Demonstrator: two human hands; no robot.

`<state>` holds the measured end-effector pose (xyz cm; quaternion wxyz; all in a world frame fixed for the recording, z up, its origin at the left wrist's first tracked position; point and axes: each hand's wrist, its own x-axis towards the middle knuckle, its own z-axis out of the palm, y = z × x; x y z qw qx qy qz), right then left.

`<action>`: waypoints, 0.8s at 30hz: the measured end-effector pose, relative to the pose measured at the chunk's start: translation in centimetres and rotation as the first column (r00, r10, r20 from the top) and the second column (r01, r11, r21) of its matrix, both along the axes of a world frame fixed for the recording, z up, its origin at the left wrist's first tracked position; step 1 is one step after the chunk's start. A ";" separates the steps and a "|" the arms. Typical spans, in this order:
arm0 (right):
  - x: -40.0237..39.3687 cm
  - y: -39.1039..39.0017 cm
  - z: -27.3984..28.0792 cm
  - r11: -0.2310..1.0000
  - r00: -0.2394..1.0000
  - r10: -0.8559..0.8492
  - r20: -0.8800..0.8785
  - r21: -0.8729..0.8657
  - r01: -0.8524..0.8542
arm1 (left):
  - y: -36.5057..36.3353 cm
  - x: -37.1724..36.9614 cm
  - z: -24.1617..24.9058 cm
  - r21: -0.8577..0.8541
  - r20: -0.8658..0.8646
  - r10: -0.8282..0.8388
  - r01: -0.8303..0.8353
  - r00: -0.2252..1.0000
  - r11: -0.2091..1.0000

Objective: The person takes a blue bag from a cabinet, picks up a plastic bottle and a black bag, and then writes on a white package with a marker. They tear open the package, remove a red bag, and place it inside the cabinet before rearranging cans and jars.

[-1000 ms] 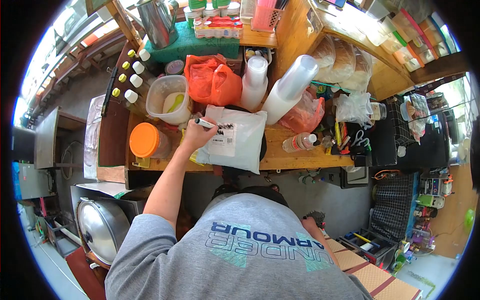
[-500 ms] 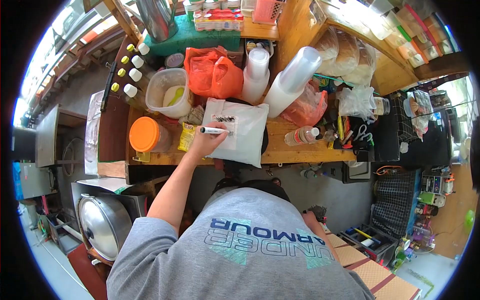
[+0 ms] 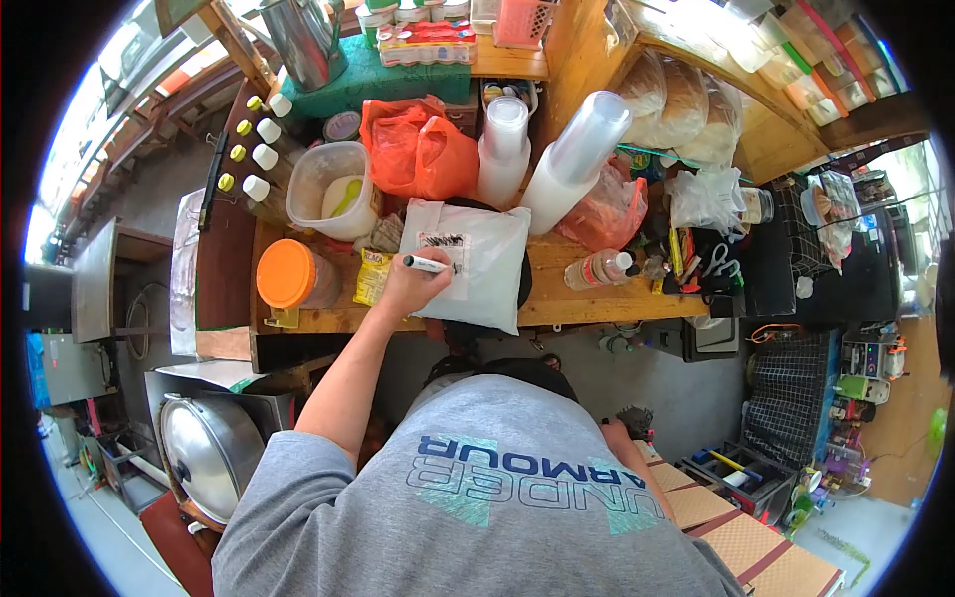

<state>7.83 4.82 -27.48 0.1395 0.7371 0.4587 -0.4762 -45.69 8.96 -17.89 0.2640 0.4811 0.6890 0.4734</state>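
A white plastic parcel bag (image 3: 497,261) lies on the wooden table in front of me. Its paper label (image 3: 460,286) carries black scribbled marks near the top. My left hand (image 3: 410,293) is closed round a white marker (image 3: 426,264) with a black end, and its tip is at the label. That hand rests on the left part of the bag; a yellow packet (image 3: 372,277) lies just left of it. Low on the right, my right hand (image 3: 618,434) is partly hidden by my grey shirt, beside a dark object I cannot make out. Its fingers do not show clearly.
An orange-lidded jar (image 3: 285,274) and a clear tub (image 3: 328,214) stand left. Behind the parcel are a red plastic bag (image 3: 418,154) and stacked clear cups (image 3: 505,149). A bottle (image 3: 597,270) and a holder with scissors (image 3: 718,264) sit right. The table's front edge (image 3: 607,310) is near me.
My left hand and the marker have shifted slightly at the label, the marker still in my grip. The whole view has moved a little. My right arm looks unchanged.
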 end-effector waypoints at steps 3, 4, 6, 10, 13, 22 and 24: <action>-0.4 -0.4 0.9 1.000 0.999 -0.002 -0.032 0.021 0.003 | -0.2 -0.3 -0.2 -0.051 -0.059 -0.077 0.074 0.995 0.996; -0.5 -0.4 1.2 0.999 0.998 -0.020 -0.052 0.025 0.022 | -0.1 -0.3 -0.2 -0.059 -0.047 -0.079 0.076 0.996 0.995; -0.8 -0.2 1.7 0.999 0.997 -0.039 -0.072 0.032 0.042 | 0.1 -0.3 -0.2 -0.065 -0.034 -0.082 0.080 0.996 0.995; -0.9 -0.1 1.6 1.000 1.000 0.011 -0.013 -0.001 -0.011 | 0.0 -0.3 0.0 -0.055 -0.066 -0.097 0.094 0.993 0.994; -0.7 -0.1 1.4 1.000 1.000 0.025 -0.010 0.003 -0.025 | 0.2 -0.1 0.2 -0.069 -0.039 -0.089 0.087 0.995 0.994; -1.4 0.4 2.0 1.000 0.999 0.003 0.043 -0.005 -0.002 | 0.1 -0.1 0.4 -0.045 -0.027 -0.105 0.104 0.994 0.994; -0.8 0.1 1.4 1.000 0.999 0.002 0.036 0.012 -0.003 | 0.1 0.1 0.6 -0.019 -0.076 -0.140 0.139 0.987 0.990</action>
